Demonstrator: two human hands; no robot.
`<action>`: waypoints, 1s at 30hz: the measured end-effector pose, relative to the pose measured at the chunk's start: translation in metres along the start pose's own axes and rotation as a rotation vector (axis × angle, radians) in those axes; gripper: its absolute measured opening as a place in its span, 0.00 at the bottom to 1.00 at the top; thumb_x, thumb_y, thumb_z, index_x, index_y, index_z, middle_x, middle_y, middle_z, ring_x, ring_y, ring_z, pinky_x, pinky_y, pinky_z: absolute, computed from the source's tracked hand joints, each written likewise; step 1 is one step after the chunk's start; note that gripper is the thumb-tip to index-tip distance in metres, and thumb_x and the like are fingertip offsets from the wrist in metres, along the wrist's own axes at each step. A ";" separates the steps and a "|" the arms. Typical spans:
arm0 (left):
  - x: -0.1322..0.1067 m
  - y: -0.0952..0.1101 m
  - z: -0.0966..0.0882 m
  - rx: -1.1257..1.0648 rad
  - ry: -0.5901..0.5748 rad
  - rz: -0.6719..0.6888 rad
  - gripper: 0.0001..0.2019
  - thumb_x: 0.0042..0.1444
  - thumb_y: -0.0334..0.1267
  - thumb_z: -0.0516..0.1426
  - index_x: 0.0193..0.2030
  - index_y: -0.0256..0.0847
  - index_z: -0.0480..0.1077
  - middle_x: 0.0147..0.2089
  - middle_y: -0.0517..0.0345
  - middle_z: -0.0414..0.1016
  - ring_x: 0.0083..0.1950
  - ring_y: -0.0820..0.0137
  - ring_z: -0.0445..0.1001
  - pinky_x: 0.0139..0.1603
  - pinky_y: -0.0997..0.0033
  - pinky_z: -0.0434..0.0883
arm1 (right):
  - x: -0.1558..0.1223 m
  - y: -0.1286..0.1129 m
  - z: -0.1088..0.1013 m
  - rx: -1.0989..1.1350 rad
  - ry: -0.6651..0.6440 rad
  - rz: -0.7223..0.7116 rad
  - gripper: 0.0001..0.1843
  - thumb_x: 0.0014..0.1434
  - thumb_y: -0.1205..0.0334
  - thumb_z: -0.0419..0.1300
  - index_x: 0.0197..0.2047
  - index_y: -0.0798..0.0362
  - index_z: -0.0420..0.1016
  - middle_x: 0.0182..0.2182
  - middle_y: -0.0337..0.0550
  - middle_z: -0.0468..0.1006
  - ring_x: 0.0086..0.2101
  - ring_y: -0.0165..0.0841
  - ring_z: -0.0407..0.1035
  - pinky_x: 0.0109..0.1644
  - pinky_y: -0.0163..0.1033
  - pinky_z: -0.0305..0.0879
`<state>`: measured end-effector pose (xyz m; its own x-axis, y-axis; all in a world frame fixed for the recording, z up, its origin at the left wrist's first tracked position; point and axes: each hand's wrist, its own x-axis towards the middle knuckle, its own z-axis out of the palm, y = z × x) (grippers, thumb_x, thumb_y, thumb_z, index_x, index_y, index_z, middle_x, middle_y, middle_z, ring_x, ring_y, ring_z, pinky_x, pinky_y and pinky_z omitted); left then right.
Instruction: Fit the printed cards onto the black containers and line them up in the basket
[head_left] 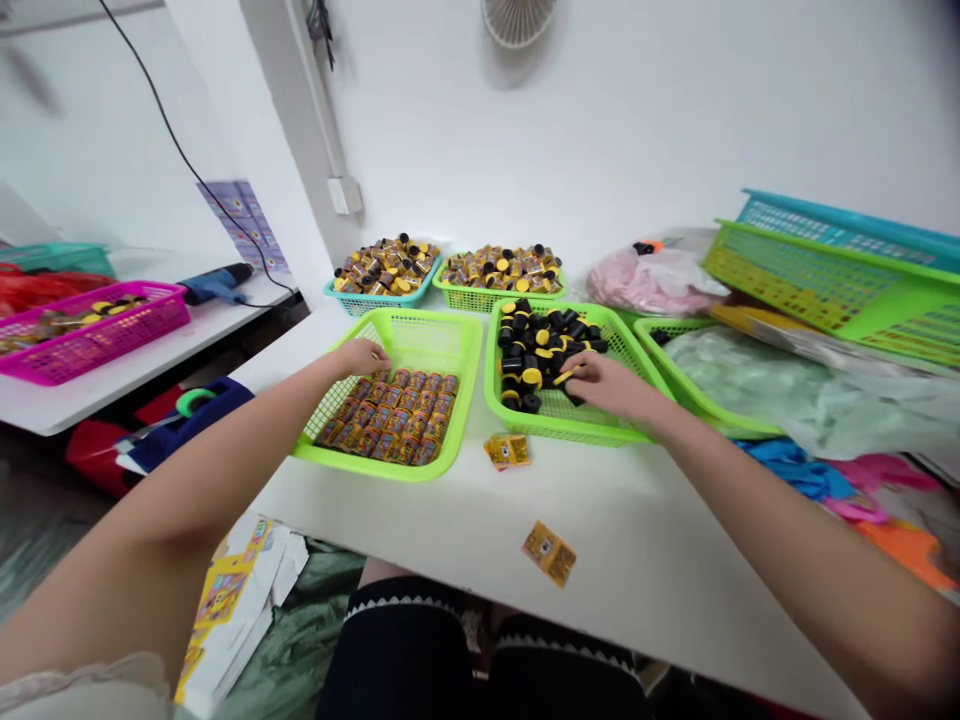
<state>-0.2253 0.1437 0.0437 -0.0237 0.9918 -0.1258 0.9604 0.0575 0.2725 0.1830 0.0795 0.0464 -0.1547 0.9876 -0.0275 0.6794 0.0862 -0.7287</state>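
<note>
Small cylindrical containers [394,415] in yellow-and-orange printed labels stood upright in tight rows, filling the near part of a lime-green plastic mesh basket [442,340]. Just to the right, in a second green basket [570,425], black cylinders [540,345] lay jumbled in a loose heap, many on their sides, some showing bright yellow ends.

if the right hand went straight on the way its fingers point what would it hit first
Probably the heap of black cylinders with yellow ends in the lime-green plastic basket. The right hand's fingers already seem over it, though depth is unclear.
</note>
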 end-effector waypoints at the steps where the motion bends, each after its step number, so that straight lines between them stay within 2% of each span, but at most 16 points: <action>1: -0.001 0.001 0.003 0.008 -0.029 0.008 0.19 0.50 0.49 0.60 0.42 0.38 0.79 0.42 0.51 0.84 0.45 0.61 0.79 0.46 0.71 0.71 | -0.010 -0.002 -0.006 0.175 0.047 -0.007 0.15 0.51 0.60 0.58 0.44 0.48 0.67 0.38 0.42 0.75 0.35 0.34 0.70 0.35 0.39 0.69; 4: -0.005 0.007 0.007 0.044 -0.105 0.028 0.22 0.53 0.52 0.58 0.46 0.37 0.79 0.48 0.47 0.83 0.49 0.59 0.79 0.49 0.70 0.71 | -0.040 -0.007 -0.018 0.753 0.078 -0.002 0.13 0.51 0.58 0.56 0.42 0.46 0.65 0.38 0.43 0.74 0.35 0.37 0.71 0.35 0.43 0.70; 6: -0.007 0.013 0.004 0.085 -0.121 0.034 0.26 0.54 0.54 0.57 0.49 0.35 0.79 0.53 0.42 0.80 0.55 0.55 0.77 0.54 0.67 0.70 | -0.057 -0.006 -0.021 0.947 0.034 0.020 0.10 0.53 0.57 0.54 0.40 0.46 0.65 0.37 0.43 0.74 0.32 0.37 0.69 0.32 0.43 0.66; 8: -0.011 0.022 -0.004 0.131 -0.106 0.039 0.30 0.56 0.56 0.56 0.56 0.33 0.75 0.60 0.37 0.74 0.62 0.50 0.72 0.60 0.62 0.67 | -0.068 -0.002 -0.021 1.016 0.013 0.024 0.08 0.55 0.56 0.52 0.39 0.46 0.66 0.37 0.44 0.73 0.28 0.35 0.64 0.30 0.42 0.62; 10: -0.021 0.039 -0.013 0.175 -0.063 0.043 0.33 0.62 0.55 0.51 0.66 0.32 0.66 0.68 0.34 0.64 0.69 0.45 0.63 0.65 0.51 0.61 | -0.075 0.005 -0.020 1.016 0.020 -0.004 0.09 0.58 0.53 0.50 0.39 0.46 0.66 0.38 0.44 0.73 0.26 0.33 0.58 0.29 0.41 0.58; 13: -0.060 0.080 -0.015 0.236 0.133 0.149 0.31 0.69 0.49 0.42 0.74 0.37 0.51 0.76 0.39 0.49 0.74 0.39 0.48 0.67 0.32 0.51 | -0.082 0.011 -0.019 0.939 0.060 -0.059 0.16 0.62 0.45 0.46 0.42 0.45 0.66 0.40 0.44 0.72 0.26 0.32 0.55 0.29 0.40 0.54; 15: -0.103 0.112 0.002 0.262 0.340 0.417 0.27 0.69 0.46 0.42 0.71 0.41 0.57 0.74 0.43 0.56 0.72 0.43 0.53 0.66 0.32 0.55 | -0.086 0.013 -0.019 0.896 0.080 -0.090 0.18 0.64 0.45 0.43 0.45 0.45 0.66 0.41 0.43 0.71 0.25 0.31 0.53 0.29 0.39 0.53; 16: -0.128 0.125 0.018 0.254 0.359 0.596 0.24 0.69 0.43 0.43 0.68 0.42 0.63 0.71 0.44 0.61 0.71 0.47 0.58 0.65 0.38 0.59 | -0.087 0.013 -0.019 0.893 0.088 -0.102 0.18 0.65 0.46 0.42 0.47 0.44 0.66 0.41 0.43 0.71 0.24 0.31 0.53 0.28 0.39 0.53; 18: -0.177 0.146 0.061 0.255 0.192 0.974 0.22 0.70 0.40 0.43 0.64 0.42 0.68 0.67 0.47 0.68 0.66 0.57 0.67 0.65 0.52 0.65 | -0.089 0.012 -0.018 0.919 0.106 -0.118 0.19 0.66 0.51 0.39 0.51 0.44 0.66 0.40 0.43 0.71 0.24 0.30 0.51 0.28 0.39 0.53; 19: -0.199 0.151 0.087 0.263 0.151 1.038 0.22 0.70 0.41 0.44 0.66 0.40 0.66 0.67 0.47 0.68 0.66 0.58 0.68 0.65 0.55 0.66 | -0.090 0.011 -0.016 0.936 0.108 -0.119 0.21 0.66 0.52 0.38 0.53 0.44 0.66 0.40 0.43 0.71 0.23 0.30 0.51 0.27 0.38 0.53; 20: -0.218 0.154 0.112 0.279 0.144 1.037 0.24 0.69 0.45 0.47 0.68 0.38 0.63 0.68 0.45 0.67 0.68 0.56 0.67 0.65 0.54 0.67 | -0.090 0.011 -0.014 0.950 0.102 -0.119 0.23 0.67 0.53 0.36 0.54 0.45 0.66 0.39 0.43 0.72 0.23 0.30 0.52 0.27 0.38 0.54; 21: -0.232 0.155 0.136 0.300 0.134 1.029 0.28 0.67 0.50 0.50 0.69 0.36 0.61 0.69 0.44 0.65 0.69 0.53 0.64 0.66 0.51 0.66 | -0.090 0.010 -0.012 0.954 0.085 -0.115 0.24 0.67 0.52 0.35 0.54 0.47 0.67 0.38 0.44 0.72 0.24 0.31 0.54 0.27 0.38 0.55; 23: -0.251 0.150 0.173 0.358 0.164 1.014 0.31 0.64 0.49 0.54 0.69 0.33 0.61 0.70 0.40 0.62 0.70 0.52 0.63 0.66 0.51 0.68 | -0.091 0.009 -0.008 0.928 0.032 -0.112 0.26 0.67 0.49 0.37 0.53 0.51 0.69 0.37 0.46 0.73 0.25 0.31 0.58 0.28 0.39 0.59; 25: -0.260 0.141 0.189 0.418 0.222 1.022 0.27 0.65 0.40 0.54 0.68 0.32 0.63 0.69 0.39 0.63 0.69 0.54 0.64 0.65 0.54 0.70 | -0.094 0.009 -0.008 0.882 0.016 -0.154 0.24 0.67 0.47 0.42 0.52 0.52 0.69 0.37 0.47 0.73 0.28 0.32 0.63 0.31 0.40 0.63; 27: -0.266 0.132 0.189 0.457 0.274 1.068 0.24 0.64 0.31 0.50 0.66 0.32 0.65 0.67 0.41 0.66 0.67 0.56 0.68 0.63 0.57 0.73 | -0.101 0.010 -0.014 0.861 0.128 -0.263 0.24 0.67 0.45 0.42 0.55 0.48 0.67 0.38 0.46 0.73 0.27 0.32 0.63 0.32 0.41 0.65; 30: -0.274 0.124 0.176 0.472 0.298 1.133 0.23 0.61 0.27 0.48 0.62 0.30 0.70 0.63 0.40 0.71 0.62 0.55 0.73 0.57 0.59 0.77 | -0.111 0.014 -0.031 0.844 0.419 -0.392 0.33 0.67 0.44 0.23 0.63 0.39 0.56 0.37 0.43 0.70 0.21 0.31 0.57 0.28 0.43 0.62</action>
<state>-0.0507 -0.1408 -0.0554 0.8729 0.4491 0.1909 0.4872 -0.8247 -0.2873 0.2314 -0.0245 0.0606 0.1162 0.8902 0.4406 -0.1171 0.4528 -0.8839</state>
